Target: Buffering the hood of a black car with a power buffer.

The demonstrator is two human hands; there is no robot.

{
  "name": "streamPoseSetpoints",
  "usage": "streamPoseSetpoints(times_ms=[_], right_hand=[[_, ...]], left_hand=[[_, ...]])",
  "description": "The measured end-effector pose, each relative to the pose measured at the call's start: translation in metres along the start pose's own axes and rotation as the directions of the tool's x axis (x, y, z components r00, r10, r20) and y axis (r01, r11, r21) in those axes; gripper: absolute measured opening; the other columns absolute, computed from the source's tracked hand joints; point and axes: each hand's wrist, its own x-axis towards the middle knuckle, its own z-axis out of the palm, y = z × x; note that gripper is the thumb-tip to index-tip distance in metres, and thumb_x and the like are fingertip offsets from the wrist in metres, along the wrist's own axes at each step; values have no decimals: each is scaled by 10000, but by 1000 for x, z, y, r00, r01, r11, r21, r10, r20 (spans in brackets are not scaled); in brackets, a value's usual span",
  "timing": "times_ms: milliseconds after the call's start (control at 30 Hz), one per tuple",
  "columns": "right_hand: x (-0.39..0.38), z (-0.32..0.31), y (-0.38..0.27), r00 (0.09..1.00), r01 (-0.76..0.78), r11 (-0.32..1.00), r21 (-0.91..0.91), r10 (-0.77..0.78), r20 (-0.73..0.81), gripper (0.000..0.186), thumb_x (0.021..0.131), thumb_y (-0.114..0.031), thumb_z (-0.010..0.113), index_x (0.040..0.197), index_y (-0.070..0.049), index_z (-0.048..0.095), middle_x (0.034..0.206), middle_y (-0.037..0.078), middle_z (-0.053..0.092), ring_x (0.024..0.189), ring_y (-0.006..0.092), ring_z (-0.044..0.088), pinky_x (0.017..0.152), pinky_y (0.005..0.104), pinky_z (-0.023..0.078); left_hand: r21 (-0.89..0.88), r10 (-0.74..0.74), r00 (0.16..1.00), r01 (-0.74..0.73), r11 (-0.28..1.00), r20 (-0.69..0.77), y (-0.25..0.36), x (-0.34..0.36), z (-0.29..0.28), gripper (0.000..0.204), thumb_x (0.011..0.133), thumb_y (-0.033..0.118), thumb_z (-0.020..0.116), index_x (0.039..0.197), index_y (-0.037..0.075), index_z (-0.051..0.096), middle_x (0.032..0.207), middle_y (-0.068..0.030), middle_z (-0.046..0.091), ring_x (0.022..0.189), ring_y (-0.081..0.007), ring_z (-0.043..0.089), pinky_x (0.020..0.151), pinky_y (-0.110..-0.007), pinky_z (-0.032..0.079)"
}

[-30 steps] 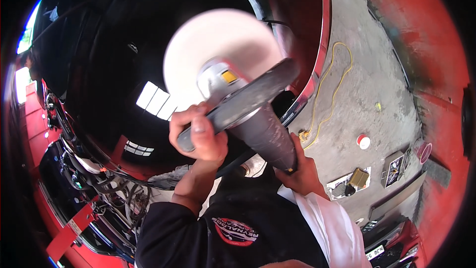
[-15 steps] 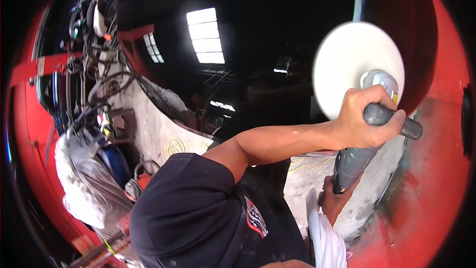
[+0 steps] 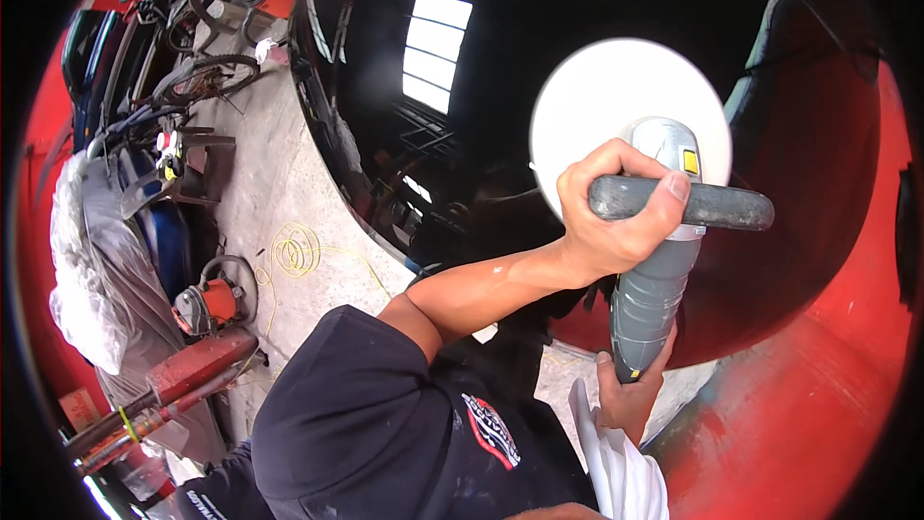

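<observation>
My left hand [image 3: 616, 207] is closed round the dark side handle [image 3: 727, 205] near the head of a grey polisher [image 3: 654, 294]. Lower down, my right hand [image 3: 630, 403] wraps the rear end of the polisher's body; part of its fingers is hidden behind the tool. The large round white pad [image 3: 592, 101] lies against a glossy black car panel [image 3: 371, 169], which mirrors a window. Below my right hand, white cloth [image 3: 630, 481] hangs beside my black shirt.
Red surface [image 3: 789, 414] stands at the right. On the concrete floor [image 3: 279, 164] to the left are a coiled yellow cord [image 3: 296, 248], an orange-and-grey vacuum [image 3: 207, 306], a red metal bar [image 3: 202, 364], a black stool [image 3: 202, 164] and a plastic-covered bundle [image 3: 87, 279].
The polisher and both hands have shifted left in the picture, and the viewpoint has turned. More floor, the vacuum and the cord now show at the left. Both grips stay the same.
</observation>
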Motion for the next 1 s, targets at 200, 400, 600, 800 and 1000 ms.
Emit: streamPoseSetpoints(times_ms=[200, 400, 600, 800, 1000], right_hand=[[22, 31, -65, 990, 82, 994, -78, -72, 118, 943, 785, -87, 687, 1575, -69, 173, 1265, 247, 637, 1174, 318, 632, 1022, 388, 462], [36, 60, -104, 965, 178, 980, -93, -155, 211, 957, 781, -122, 711, 1572, -57, 175, 1208, 244, 650, 1144, 346, 642, 1013, 408, 468], [30, 84, -170, 936, 261, 944, -203, -196, 293, 919, 812, -112, 689, 1563, -39, 165, 1096, 206, 695, 989, 339, 709, 887, 398, 536], [29, 97, -221, 890, 363, 901, -237, -260, 375, 916, 833, -147, 697, 1568, -62, 158, 1121, 216, 693, 990, 346, 716, 874, 406, 547], [54, 120, -242, 860, 451, 854, -258, -340, 379, 926, 836, -167, 726, 1568, -57, 169, 1229, 245, 653, 1119, 360, 669, 959, 409, 508]], left_hand=[[-84, -22, 984, 7, 996, -178, 18, 54, -45, 157, 807, 97, 756, 746, -6, 654, 690, -42, 676, 637, -57, 597, 581, -238, 481], [-58, 36, 954, -56, 997, -298, 39, 99, -93, 187, 809, 118, 757, 732, -12, 647, 653, -29, 647, 613, -49, 575, 559, -236, 461], [-129, -12, 917, -44, 991, -399, 77, 126, -133, 187, 839, 97, 748, 741, -16, 636, 666, -22, 655, 612, -54, 582, 557, -233, 468], [-104, 76, 869, -145, 984, -488, 104, 157, -163, 204, 841, 118, 754, 743, -21, 642, 667, -31, 660, 620, -65, 593, 576, -239, 483], [-114, 142, 829, -240, 964, -542, 93, 197, -177, 238, 860, 174, 760, 741, -4, 656, 679, -2, 644, 604, -56, 557, 562, -228, 438]])
